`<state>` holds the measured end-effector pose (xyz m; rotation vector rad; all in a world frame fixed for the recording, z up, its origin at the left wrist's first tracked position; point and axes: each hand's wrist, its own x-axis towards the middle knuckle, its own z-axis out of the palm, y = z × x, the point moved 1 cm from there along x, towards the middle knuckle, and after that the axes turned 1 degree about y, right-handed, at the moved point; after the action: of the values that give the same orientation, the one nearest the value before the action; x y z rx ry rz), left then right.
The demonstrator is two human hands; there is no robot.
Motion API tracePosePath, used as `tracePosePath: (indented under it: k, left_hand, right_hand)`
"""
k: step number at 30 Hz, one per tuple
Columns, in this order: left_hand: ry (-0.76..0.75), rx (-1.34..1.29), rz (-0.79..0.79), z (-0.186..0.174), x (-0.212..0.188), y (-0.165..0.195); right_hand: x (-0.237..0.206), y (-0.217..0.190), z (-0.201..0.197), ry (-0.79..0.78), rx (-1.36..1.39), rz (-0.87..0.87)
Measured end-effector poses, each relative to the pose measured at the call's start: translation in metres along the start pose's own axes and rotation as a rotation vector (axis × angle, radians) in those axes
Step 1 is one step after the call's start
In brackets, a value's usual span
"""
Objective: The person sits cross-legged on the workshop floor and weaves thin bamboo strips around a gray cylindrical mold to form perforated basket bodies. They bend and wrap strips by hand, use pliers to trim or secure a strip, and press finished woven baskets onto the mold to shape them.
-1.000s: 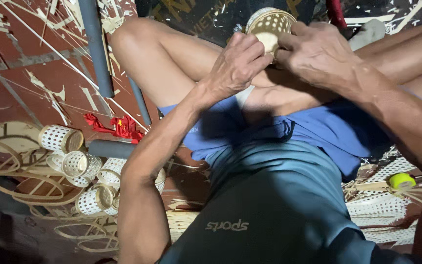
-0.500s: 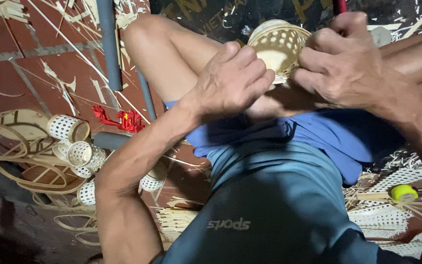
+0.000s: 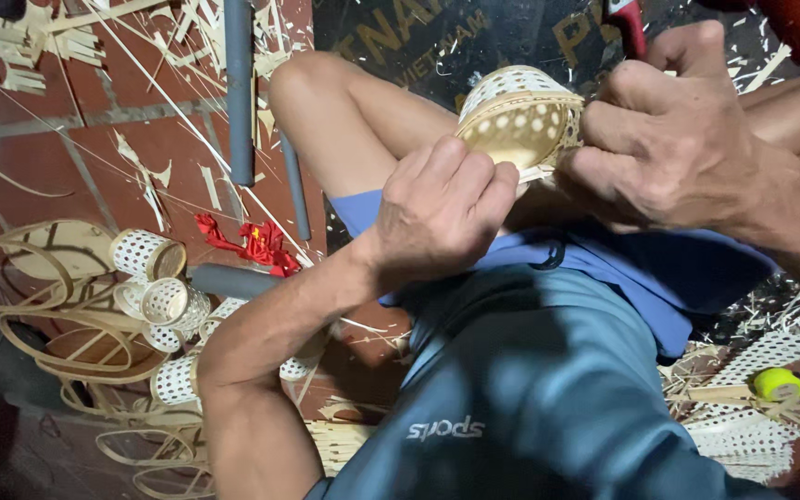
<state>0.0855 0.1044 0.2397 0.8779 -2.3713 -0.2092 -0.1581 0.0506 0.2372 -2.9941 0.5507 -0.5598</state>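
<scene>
The person sits on the floor (image 3: 141,157) with knees up and holds a small woven basket (image 3: 518,116) over the lap, near the top middle of the view. The left hand (image 3: 442,208) curls its fingers shut on the near rim of the basket. The right hand (image 3: 664,139) grips the right side, with its fingers bent tight around the edge and a thin strip (image 3: 537,172) that sticks out there. The basket looks mostly made: its round wall is full of little holes and already has its shape. It seems the rim is what is left, since the loose strip hangs at the edge between the two hands. On the floor by the left edge lie more small woven cups (image 3: 155,282), white with holes, in a little pile, so some pieces seem done already. Under them are flat bamboo hoops (image 3: 39,315). A grey pipe (image 3: 238,93) stands up near the top left, a short grey tube (image 3: 233,280) lies by the cups, and a red scrap (image 3: 256,243) sits just beside it. Near the right bottom corner lie flat woven sheets (image 3: 761,356) and a small yellow-green roll (image 3: 778,382). Thin splinters are all over the floor. Nothing stands between the hands and the basket, but the hands hide much of the rim.
</scene>
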Motion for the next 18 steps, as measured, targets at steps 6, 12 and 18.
tracePosePath:
  k: [6, 12, 18]
  left_hand:
    - [-0.012, 0.036, -0.04, -0.007, 0.006, 0.006]
    - [0.0, 0.019, -0.052, -0.01, 0.007, 0.007]
    - [0.005, 0.043, -0.063, -0.011, 0.009, 0.008]
  right_hand:
    - [0.007, -0.001, -0.008, 0.0, 0.168, 0.007]
    - [0.01, -0.001, -0.011, -0.02, 0.145, -0.011]
    - [0.012, 0.002, -0.01, -0.034, 0.168, -0.011]
